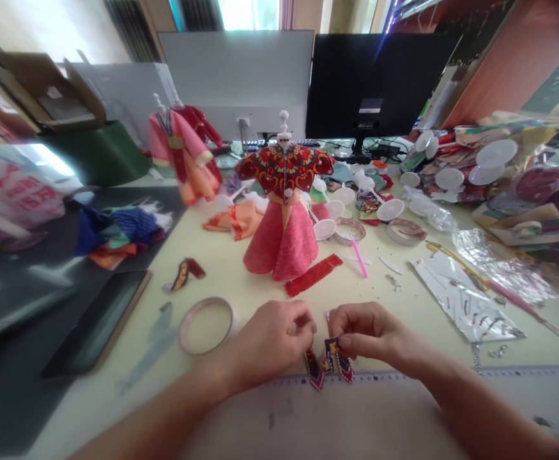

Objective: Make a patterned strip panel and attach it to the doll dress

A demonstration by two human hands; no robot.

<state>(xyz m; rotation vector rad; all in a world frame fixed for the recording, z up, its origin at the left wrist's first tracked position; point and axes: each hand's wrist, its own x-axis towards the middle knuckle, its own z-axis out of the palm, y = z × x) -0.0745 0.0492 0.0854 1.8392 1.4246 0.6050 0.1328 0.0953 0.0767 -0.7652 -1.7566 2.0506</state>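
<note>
Near the front edge of the pale table, my left hand [286, 335] is closed, its fingers pinching the left side of a small beaded ribbon piece [315, 372]. My right hand [368, 329] is closed too, thumb and finger gripping the same patterned trim at its right part [344, 367]. Two pointed ends with beaded edges hang below my fingers; whether the parts are joined is hard to tell. Behind my hands stands a doll stand in a pink skirt [282, 239] and a red patterned collar [286, 167]. A red strip [313, 275] lies before the skirt.
A tape roll [206, 326] lies left of my left hand, with a tablet [98, 322] farther left. At right are a pink stick [359, 258] and a bead packet [466, 299]. A ruler [394, 377] runs along the front. Two monitors [379, 83] stand behind.
</note>
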